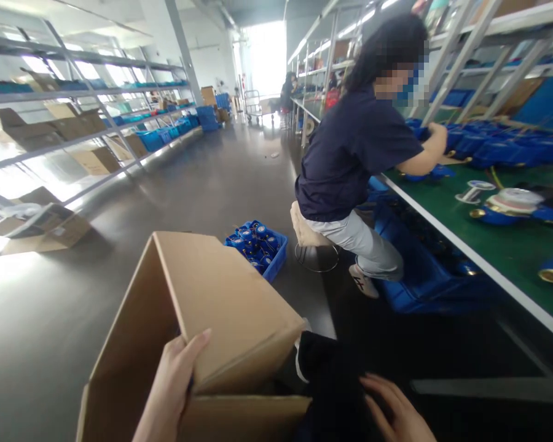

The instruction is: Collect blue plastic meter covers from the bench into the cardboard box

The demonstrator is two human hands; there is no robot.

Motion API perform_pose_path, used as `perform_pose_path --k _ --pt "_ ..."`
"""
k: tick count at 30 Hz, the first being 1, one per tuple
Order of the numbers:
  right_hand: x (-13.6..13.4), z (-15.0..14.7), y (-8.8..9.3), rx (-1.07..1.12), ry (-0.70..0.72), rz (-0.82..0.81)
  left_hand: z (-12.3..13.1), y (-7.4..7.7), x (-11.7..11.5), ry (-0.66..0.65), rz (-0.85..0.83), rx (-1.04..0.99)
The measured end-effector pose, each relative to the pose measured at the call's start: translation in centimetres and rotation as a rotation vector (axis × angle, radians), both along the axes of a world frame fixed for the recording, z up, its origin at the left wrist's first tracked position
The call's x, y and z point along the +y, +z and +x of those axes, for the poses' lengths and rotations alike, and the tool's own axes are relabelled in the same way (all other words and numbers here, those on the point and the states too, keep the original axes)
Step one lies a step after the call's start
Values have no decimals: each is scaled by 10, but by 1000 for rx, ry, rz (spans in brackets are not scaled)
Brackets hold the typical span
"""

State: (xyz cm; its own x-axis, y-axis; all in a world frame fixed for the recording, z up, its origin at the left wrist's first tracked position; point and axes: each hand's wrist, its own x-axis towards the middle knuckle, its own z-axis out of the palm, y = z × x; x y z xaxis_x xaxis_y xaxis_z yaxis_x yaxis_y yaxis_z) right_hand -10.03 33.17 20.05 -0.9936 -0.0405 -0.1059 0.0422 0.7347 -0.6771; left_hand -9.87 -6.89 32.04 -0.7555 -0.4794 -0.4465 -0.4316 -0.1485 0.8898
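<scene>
The left hand [172, 383] gripped a flap of the carton [198, 331], thumb laid over the flap's outer face near its lower edge and the other fingers curled under it out of sight; the carton sat on the floor directly beneath and ahead of those fingers, its open side turned toward the wearer. The right hand [396, 411] lay open, fingers loosely spread and holding nothing, on dark cloth, apparently the wearer's own lap, well apart from the carton's right wall. Judged from this grip, the flap would be handled best by keeping the thumb close to the crease so the board bends along its score and does not buckle, and by steadying the far wall with the free hand.

Beyond the fingertips, just past the carton's far corner, stood a blue crate [258, 245] filled with blue meters. Farther right a co-worker [359, 159] sat on a stool [306, 236], reaching onto a green bench [498, 245] that bore a meter [511, 205] and a wire spool [474, 191]. To the left of the left hand, well away, lay an opened box [41, 224] below long shelving [74, 116]. The crate and the stool stood nearest the carton and would limit pushing it forward; the wearer's dark-clothed knee crowded its right side.
</scene>
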Motion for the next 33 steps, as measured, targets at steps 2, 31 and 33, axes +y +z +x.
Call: perform_pose_path --k 2,31,33 --pt "-54 -27 58 141 105 -61 -10 2 15 -95 -41 35" --pt "-265 -76 124 -26 465 672 16 -112 103 -650 -699 1" --pt "-266 -91 106 12 403 735 13 -119 98 -718 -641 112"
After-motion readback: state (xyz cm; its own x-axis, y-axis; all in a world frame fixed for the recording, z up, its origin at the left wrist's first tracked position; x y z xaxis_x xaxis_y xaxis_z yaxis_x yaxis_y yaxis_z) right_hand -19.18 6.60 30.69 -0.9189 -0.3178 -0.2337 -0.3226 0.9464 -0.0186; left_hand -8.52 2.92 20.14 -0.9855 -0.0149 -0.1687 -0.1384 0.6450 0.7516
